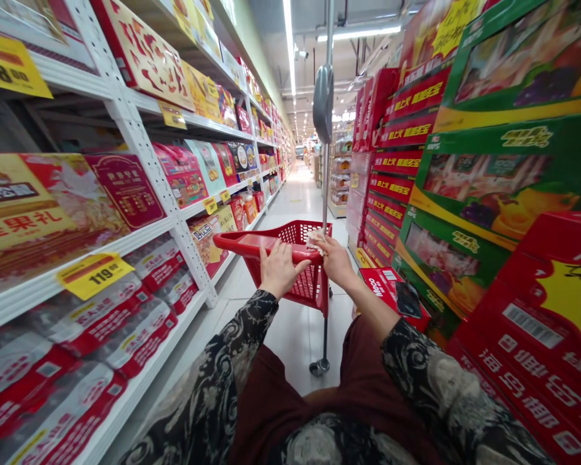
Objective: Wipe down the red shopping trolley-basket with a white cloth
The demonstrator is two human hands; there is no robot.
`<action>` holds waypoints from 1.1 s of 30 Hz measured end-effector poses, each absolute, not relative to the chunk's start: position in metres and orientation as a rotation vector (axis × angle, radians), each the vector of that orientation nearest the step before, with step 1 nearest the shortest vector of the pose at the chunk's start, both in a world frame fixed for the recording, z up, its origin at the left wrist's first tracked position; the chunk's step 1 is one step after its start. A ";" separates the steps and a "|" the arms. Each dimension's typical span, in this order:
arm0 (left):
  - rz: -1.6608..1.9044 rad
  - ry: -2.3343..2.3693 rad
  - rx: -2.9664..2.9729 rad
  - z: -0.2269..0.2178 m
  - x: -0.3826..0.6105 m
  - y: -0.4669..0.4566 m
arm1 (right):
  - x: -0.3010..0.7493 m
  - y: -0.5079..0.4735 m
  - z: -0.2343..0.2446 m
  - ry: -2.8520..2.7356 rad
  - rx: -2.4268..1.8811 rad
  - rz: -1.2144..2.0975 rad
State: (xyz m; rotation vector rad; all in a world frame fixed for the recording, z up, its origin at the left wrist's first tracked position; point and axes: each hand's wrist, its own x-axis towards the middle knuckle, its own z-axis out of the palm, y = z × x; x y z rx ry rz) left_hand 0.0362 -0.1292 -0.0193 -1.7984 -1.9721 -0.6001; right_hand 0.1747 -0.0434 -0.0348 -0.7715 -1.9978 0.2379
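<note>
A red plastic shopping cart (310, 289) with a perforated basket stands in front of my knees. My left hand (278, 268) lies on its red handle, fingers stretched over the top and thumb spread to the right. At the handle's right end, my right hand (336, 259) is closed on a crumpled whitish cloth or tissue (315, 240), pressed against the cart beside a metal pole (326, 181). The pole rises along the cart's right side and carries a grey oval fitting (322, 103). My right fingertips are partly hidden by the cloth.
White shelves (140, 145) with boxed goods and yellow price tags line the left. Stacked green gift boxes (494, 187) and red cartons (527, 361) crowd the right. A dark phone-like object (409, 300) lies on a red box. The tiled aisle (303, 187) runs ahead.
</note>
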 end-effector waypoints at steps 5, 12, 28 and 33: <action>-0.551 -2.011 -1.916 -0.014 0.028 -0.126 | 0.173 -0.070 -0.027 -2.078 -0.573 0.192; -0.552 -2.089 -1.902 -0.006 -0.031 -0.127 | 0.180 -0.067 -0.047 -2.042 -0.673 0.126; -0.622 -1.990 -1.758 -0.019 0.015 -0.132 | 0.194 -0.041 -0.035 -1.974 -0.820 0.097; -0.625 -1.965 -1.754 -0.019 0.019 -0.131 | 0.189 -0.062 -0.027 -2.022 -0.772 0.011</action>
